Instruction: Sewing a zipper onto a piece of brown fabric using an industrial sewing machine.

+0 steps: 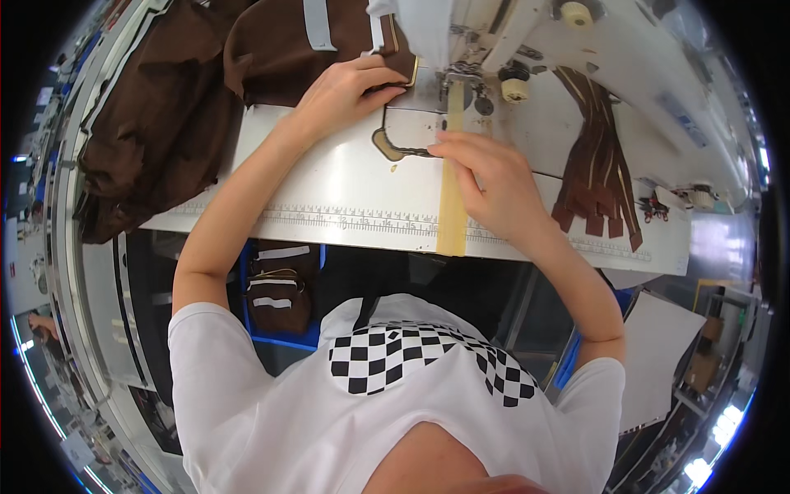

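Note:
My left hand (350,95) pinches the near right corner of a brown fabric piece (276,49), close to the sewing machine's needle area (462,74). A yellowish trim runs along that corner, and pale grey strips lie on the fabric. My right hand (490,177) is bent over the machine bed, across a yellow tape strip (453,222). Its thumb and forefinger are drawn together at the tips; anything between them is too small to make out. Left of these fingertips is a tan, dark-edged rounded corner (385,146) in the table surface.
Brown fabric (156,123) is heaped on the left. Several brown straps (597,156) lie on the right of the white table (313,185), whose front edge bears a ruler scale. Below it, a blue bin (284,336) holds brown pouches. Small red and black items (656,207) sit far right.

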The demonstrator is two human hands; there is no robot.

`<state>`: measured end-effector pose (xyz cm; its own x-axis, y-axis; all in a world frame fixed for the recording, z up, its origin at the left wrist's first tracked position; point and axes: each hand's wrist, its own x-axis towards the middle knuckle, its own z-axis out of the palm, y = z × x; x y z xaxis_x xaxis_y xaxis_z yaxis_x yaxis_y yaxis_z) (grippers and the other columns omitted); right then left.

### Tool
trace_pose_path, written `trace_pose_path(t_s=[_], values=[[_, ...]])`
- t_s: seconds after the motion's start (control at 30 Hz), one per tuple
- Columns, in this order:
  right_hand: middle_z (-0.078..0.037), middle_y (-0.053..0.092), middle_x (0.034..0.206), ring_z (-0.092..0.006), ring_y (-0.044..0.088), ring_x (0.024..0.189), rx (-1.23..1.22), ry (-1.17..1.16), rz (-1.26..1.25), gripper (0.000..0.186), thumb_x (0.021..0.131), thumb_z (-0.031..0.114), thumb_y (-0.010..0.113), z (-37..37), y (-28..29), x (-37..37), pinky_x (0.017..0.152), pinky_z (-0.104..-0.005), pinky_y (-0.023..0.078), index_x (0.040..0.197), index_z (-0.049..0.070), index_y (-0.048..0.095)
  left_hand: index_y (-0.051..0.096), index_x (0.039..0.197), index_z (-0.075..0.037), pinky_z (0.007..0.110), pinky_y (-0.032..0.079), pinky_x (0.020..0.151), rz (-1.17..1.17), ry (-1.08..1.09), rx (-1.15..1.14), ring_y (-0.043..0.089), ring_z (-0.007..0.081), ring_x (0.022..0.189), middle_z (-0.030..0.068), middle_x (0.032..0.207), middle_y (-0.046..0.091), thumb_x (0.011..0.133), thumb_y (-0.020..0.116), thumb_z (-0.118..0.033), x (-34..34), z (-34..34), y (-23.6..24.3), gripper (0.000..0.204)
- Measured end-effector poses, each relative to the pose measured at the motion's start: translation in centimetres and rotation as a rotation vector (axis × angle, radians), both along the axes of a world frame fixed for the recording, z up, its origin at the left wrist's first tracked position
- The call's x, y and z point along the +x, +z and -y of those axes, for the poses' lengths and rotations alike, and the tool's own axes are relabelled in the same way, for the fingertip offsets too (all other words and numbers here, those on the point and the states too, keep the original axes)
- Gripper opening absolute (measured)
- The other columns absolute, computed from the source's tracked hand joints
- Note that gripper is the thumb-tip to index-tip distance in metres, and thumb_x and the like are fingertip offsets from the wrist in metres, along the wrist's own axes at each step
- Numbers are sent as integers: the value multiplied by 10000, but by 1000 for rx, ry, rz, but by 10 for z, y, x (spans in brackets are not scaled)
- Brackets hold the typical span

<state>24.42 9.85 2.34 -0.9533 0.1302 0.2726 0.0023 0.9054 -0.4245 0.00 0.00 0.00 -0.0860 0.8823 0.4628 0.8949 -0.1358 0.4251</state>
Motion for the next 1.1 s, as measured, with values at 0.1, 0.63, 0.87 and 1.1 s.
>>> trace_pose_path(t_s=[0.1, 0.63, 0.87, 1.1], values=[[-138, 663, 1166, -237, 687, 911, -460, -85, -114, 216, 945, 53, 538, 33, -1, -16, 763, -320, 535, 1129, 39, 650, 720, 907, 8, 245, 421, 533, 514, 321, -125, 511, 72, 567, 48, 659, 641, 824, 747, -150, 34, 54, 7, 181], [-82, 676, 840, -135, 633, 693, -888, 254, 54, 87, 851, 70, 663, 62, -10, -1, 673, -232, 486, 837, -16, 660, 483, 1296, -10, 388, 520, 687, -277, 685, -189, 636, 391, 842, 220, 974, 648, 889, 634, -263, 22, 104, 26, 502], [-94, 701, 931, -136, 616, 624, -738, 225, 133, 69, 839, 51, 678, 74, -6, 11, 594, -239, 491, 817, -14, 671, 466, 1280, -33, 323, 444, 956, -95, 1192, 556, 568, 255, 1089, 159, 1201, 533, 834, 500, 93, 98, 295, -87, 465], [-91, 692, 915, -141, 624, 696, -568, -51, -15, 50, 864, 24, 636, 45, 17, 33, 645, -246, 492, 866, -15, 669, 409, 1372, -30, 498, 429, 956, -95, 1739, 127, 484, 370, 1175, 204, 1349, 364, 865, 593, -130, 125, 406, -215, 549]])
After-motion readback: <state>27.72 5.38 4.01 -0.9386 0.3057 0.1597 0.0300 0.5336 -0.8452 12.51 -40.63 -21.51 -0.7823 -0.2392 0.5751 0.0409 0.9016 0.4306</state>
